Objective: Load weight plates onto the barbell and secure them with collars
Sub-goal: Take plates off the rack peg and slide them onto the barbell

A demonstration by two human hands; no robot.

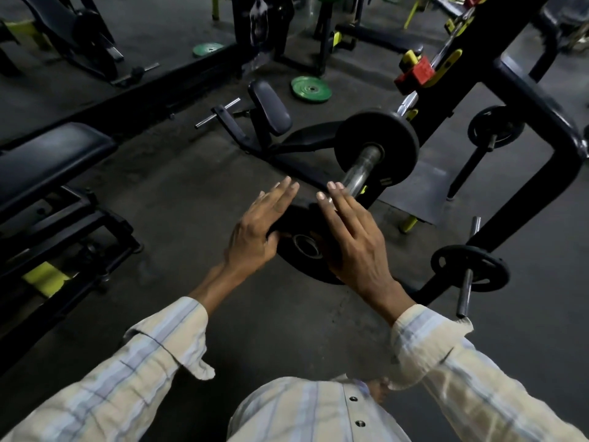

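Both palms — left hand (255,231), right hand (353,247) — clasp black plate (302,247); barbell sleeve (358,173) just ahead.

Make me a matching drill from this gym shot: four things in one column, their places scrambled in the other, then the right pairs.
Things:
1. black plate with steel-ringed hole
2. large black plate
3. green plate
4. small black plate

Places:
A. flat on the floor beyond the padded seat
B. on a storage peg of the rack, low right
C. between the left hand and right hand, short of the bar end
D. already on the barbell sleeve

Pairs: 1-C, 2-D, 3-A, 4-B
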